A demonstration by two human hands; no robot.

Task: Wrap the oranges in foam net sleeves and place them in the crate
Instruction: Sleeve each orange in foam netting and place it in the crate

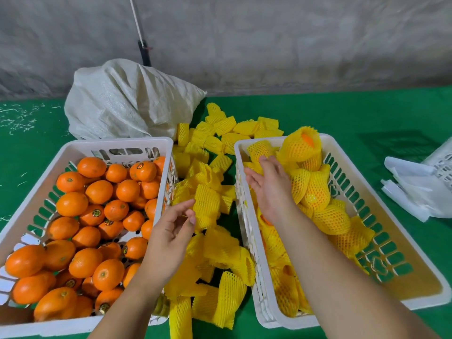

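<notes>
A white crate (pixel 117 142) on the left holds several bare oranges (pixel 99 192). Between the two crates lies a loose pile of yellow foam net sleeves (pixel 223 250). My left hand (pixel 171 231) hovers over this pile with loosely curled fingers; its fingertips are at the edge of one upright sleeve (pixel 208 206), and I see no firm grip. The right white crate (pixel 241 146) holds several oranges wrapped in sleeves (pixel 315 192). My right hand (pixel 269 187) is inside that crate with straight, relaxed fingers, over the wrapped oranges and holding nothing.
A stuffed white woven sack (pixel 127 101) sits behind the left crate on the green table cover (pixel 342 113). White foam sheets (pixel 411 189) and part of another white basket (pixel 441 165) lie at the right edge. A grey wall runs along the back.
</notes>
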